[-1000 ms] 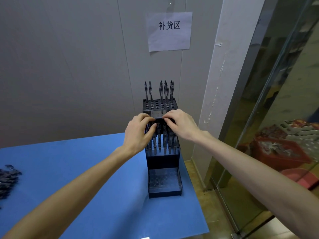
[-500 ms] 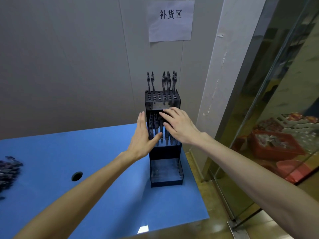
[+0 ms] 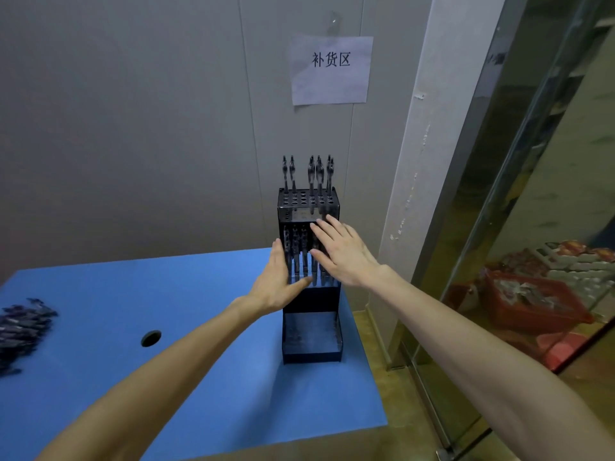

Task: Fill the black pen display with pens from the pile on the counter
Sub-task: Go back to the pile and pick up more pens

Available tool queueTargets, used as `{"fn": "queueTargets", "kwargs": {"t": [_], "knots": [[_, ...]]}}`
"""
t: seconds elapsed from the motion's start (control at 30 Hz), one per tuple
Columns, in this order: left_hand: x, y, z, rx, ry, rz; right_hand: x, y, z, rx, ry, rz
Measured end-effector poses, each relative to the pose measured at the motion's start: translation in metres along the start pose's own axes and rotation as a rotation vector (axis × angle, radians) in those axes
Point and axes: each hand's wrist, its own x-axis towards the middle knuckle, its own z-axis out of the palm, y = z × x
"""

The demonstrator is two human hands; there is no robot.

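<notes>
The black pen display (image 3: 311,337) stands in three tiers at the right end of the blue counter (image 3: 186,377). Several dark pens (image 3: 311,174) stick up from its top tier and several more fill the middle tier; the lowest tier holds none. My left hand (image 3: 274,284) lies flat against the display's left side, fingers straight and holding nothing. My right hand (image 3: 341,252) is spread in front of the middle tier's pens, also holding nothing. The pile of dark pens (image 3: 23,327) lies at the counter's far left edge.
A round cable hole (image 3: 151,338) sits in the counter left of the display. A paper sign (image 3: 331,69) hangs on the grey wall behind. To the right is a white pillar and a glass partition (image 3: 532,227); the counter's right edge is close beside the display.
Both hands have let go of the middle-tier pens and opened flat. The view has tilted so the sign and display sit lower in frame than half a second ago.
</notes>
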Motion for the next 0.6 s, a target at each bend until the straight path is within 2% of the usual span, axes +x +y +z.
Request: {"fn": "queueTargets", "kwargs": {"t": [0.3, 0.43, 0.6], "knots": [[-0.064, 0.016, -0.026, 0.638, -0.03, -0.116, -0.074, -0.008, -0.019, 0.022, -0.106, 0.122], [-0.107, 0.012, -0.034, 0.732, -0.026, -0.182, -0.088, -0.027, -0.026, 0.013, -0.103, 0.07], [-0.168, -0.005, -0.05, 0.782, -0.069, -0.301, -0.089, -0.085, -0.021, 0.028, -0.099, -0.026]]}}
